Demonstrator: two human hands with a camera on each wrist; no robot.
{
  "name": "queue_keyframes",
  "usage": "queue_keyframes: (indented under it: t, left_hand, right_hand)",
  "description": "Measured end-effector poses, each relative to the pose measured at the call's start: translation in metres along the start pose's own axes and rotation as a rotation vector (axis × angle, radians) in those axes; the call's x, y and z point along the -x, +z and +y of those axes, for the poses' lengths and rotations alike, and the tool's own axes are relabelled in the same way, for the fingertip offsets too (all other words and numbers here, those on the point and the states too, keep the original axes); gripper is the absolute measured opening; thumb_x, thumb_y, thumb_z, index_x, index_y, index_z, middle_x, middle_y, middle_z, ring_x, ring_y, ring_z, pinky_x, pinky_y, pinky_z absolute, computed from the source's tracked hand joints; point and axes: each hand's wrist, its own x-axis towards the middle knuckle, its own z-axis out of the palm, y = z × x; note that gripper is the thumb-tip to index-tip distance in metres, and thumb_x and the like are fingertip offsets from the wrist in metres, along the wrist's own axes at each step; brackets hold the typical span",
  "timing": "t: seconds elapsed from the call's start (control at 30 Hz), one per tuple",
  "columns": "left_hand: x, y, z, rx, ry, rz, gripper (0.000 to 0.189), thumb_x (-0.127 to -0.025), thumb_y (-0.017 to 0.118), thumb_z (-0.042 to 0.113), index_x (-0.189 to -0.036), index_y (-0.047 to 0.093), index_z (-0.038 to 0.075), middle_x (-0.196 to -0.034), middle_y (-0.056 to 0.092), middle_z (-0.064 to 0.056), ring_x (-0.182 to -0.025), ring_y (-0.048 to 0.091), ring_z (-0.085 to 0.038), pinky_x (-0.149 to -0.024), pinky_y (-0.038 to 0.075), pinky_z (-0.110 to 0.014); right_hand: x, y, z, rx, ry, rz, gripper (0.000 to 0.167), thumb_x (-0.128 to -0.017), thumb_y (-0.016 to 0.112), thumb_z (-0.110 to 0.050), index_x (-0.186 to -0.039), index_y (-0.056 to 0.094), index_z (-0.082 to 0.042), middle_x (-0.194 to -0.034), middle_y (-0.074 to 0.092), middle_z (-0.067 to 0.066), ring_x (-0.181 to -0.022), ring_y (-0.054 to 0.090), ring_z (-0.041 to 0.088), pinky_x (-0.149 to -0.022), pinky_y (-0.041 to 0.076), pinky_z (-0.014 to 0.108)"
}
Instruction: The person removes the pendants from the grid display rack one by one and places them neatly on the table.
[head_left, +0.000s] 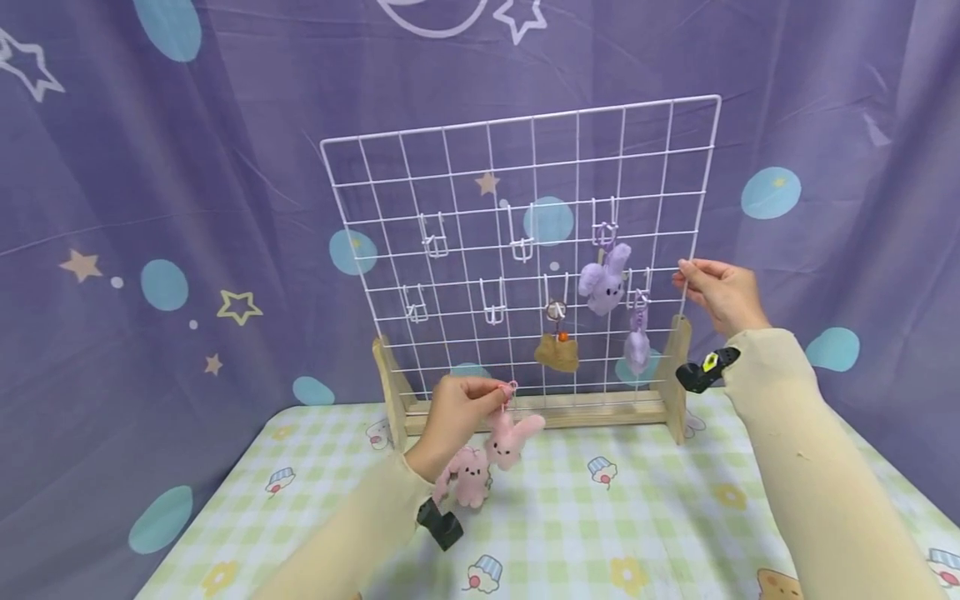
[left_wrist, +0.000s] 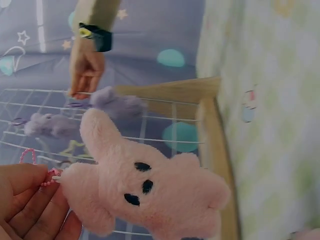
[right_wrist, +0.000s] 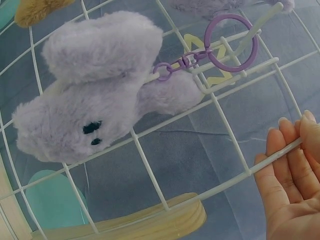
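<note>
My left hand pinches the pink cord loop at the top of a pink plush bunny keychain. The bunny hangs below the fingers in front of the rack; its face with black eyes and nose fills the left wrist view. Beside it, lower and partly behind my wrist, is a second pink plush bunny. At the right side of the white wire grid rack, my right hand grips the edge wire between thumb and fingers. Close by, a purple bunny keychain hangs by its purple ring from a hook.
Another purple bunny hangs higher on the grid, and a tan plush keychain hangs left of it. Several white hooks on the left hold nothing. Wooden feet support the rack on a green checked tablecloth; a purple curtain hangs behind.
</note>
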Motion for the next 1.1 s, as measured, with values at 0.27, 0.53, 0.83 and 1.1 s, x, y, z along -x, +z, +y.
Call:
queue_keyframes:
  t: [0.27,0.53,0.83,1.1]
  left_hand:
    - [0.020,0.007,-0.028,0.029,-0.084,-0.038,0.012,-0.085,0.068,0.010,-0.090,0.074,0.001,-0.086,0.073,-0.009,-0.074,0.065,-0.008,-0.063,0.053,-0.020]
    - [0.030,0.014,-0.051,0.104,-0.146,-0.050,0.013,-0.085,0.067,0.006,-0.092,0.072,-0.005,-0.091,0.072,-0.014,-0.072,0.063,-0.005,-0.062,0.052,-0.017]
    - [0.038,0.015,-0.026,0.076,-0.142,-0.038,0.014,-0.086,0.063,-0.001,-0.093,0.069,-0.011,-0.090,0.070,-0.021,-0.068,0.059,-0.008,-0.061,0.052,-0.021]
    - [0.020,0.022,-0.060,0.079,-0.139,-0.018,0.012,-0.086,0.063,0.000,-0.092,0.071,-0.008,-0.096,0.070,-0.020,-0.079,0.064,-0.011,-0.063,0.050,-0.017]
  right_hand:
    - [0.000,0.000,0.001,0.001,0.001,-0.010,0.014,-0.087,0.065,-0.007,-0.075,0.071,-0.012,-0.069,0.070,-0.003,-0.067,0.067,0.006,-0.067,0.053,0.015]
    - [0.001,0.001,0.000,-0.016,-0.005,-0.017,0.012,-0.087,0.066,-0.008,-0.077,0.071,-0.010,-0.068,0.070,-0.002,-0.066,0.067,0.007,-0.067,0.053,0.015]
    - [0.001,-0.001,0.002,-0.016,0.001,-0.011,0.012,-0.087,0.066,-0.008,-0.076,0.071,-0.011,-0.068,0.070,-0.002,-0.067,0.067,0.007,-0.067,0.053,0.015]
    - [0.000,-0.001,0.001,-0.010,-0.005,-0.011,0.012,-0.087,0.066,-0.008,-0.076,0.071,-0.011,-0.068,0.070,-0.002,-0.066,0.067,0.007,-0.068,0.053,0.015]
